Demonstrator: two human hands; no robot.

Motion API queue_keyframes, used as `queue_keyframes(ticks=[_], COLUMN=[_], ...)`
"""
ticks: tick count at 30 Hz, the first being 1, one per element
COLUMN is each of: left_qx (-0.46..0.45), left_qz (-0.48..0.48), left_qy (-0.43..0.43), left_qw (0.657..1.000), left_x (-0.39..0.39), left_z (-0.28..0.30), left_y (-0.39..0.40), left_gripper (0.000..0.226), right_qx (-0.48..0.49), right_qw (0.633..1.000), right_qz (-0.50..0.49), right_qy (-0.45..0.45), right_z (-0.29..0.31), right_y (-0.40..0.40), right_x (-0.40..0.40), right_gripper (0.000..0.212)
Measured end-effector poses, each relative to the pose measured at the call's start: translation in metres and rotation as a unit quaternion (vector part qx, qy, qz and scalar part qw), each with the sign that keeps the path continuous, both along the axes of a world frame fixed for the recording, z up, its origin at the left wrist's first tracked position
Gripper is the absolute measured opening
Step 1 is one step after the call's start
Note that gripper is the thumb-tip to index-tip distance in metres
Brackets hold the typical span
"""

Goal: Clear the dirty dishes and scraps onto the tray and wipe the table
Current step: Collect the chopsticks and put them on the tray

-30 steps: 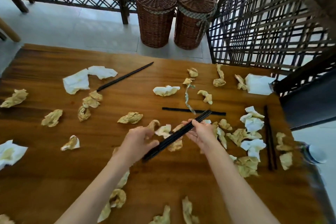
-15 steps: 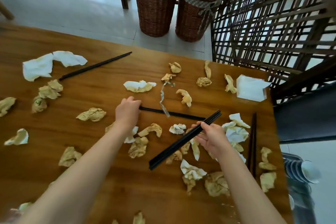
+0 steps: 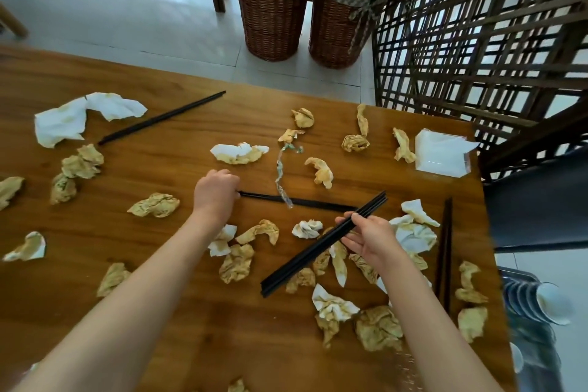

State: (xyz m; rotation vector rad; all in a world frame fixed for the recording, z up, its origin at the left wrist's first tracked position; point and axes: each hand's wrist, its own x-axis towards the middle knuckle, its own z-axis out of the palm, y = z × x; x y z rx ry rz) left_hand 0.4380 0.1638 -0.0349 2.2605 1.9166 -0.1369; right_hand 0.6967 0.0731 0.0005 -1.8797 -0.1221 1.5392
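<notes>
My right hand grips a bundle of black chopsticks that slants from lower left to upper right above the wooden table. My left hand is curled over the left end of a black chopstick pair lying flat mid-table, with a thin foil strip draped across it. Another black pair lies at the upper left and a dark pair near the right edge. Several crumpled, stained napkins are strewn over the table.
A flat white napkin packet lies at the table's far right corner. Two wicker baskets stand on the floor beyond the table beside a wooden lattice screen. Stacked cups on a tray sit off the right edge.
My left hand let go of the bundle, reached forward and closed on the end of the flat chopstick pair. My right hand kept the bundle and moved slightly right.
</notes>
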Motion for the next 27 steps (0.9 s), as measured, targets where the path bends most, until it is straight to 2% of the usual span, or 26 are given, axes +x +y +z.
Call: queue_keyframes(ticks=[13, 27], left_qx=[-0.038, -0.02], left_qz=[-0.026, -0.03], left_qy=[0.039, 0.048], left_qw=[0.998, 0.998], left_x=[-0.005, -0.013], left_z=[-0.005, -0.008], left_y=[0.004, -0.006], left_gripper=[0.014, 0.014], right_qx=[0.001, 0.008], right_qw=[1.0, 1.0], right_qz=[-0.011, -0.014], right_qy=[0.004, 0.018], right_z=[0.001, -0.001], right_y=[-0.004, -0.007], right_x=[-0.007, -0.007], right_gripper=[0.017, 0.017])
